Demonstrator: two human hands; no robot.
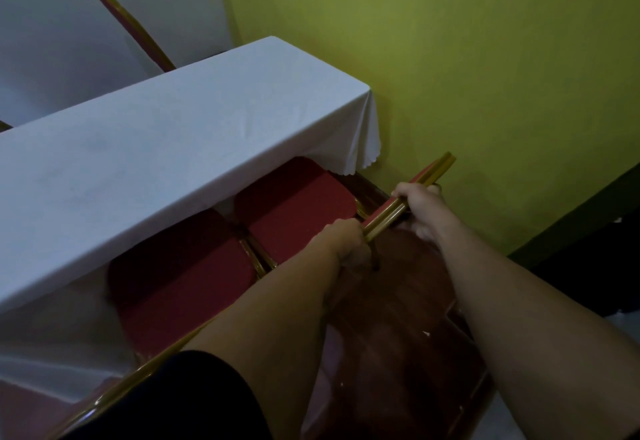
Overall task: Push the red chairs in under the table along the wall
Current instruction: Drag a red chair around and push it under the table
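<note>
A long table under a white cloth runs along the green wall. Two red padded chairs sit side by side at its near edge. The right chair has its seat partly under the cloth; both my hands grip the gold top rail of its backrest. My left hand holds the rail's near end and my right hand holds it further along. The left chair also has its seat partly under the cloth, and my left arm crosses its gold backrest rail.
Another red chair with a gold frame stands on the far side of the table. A second white-covered surface lies behind it. Dark wood flooring is beneath me, and a dark skirting band runs along the wall's foot.
</note>
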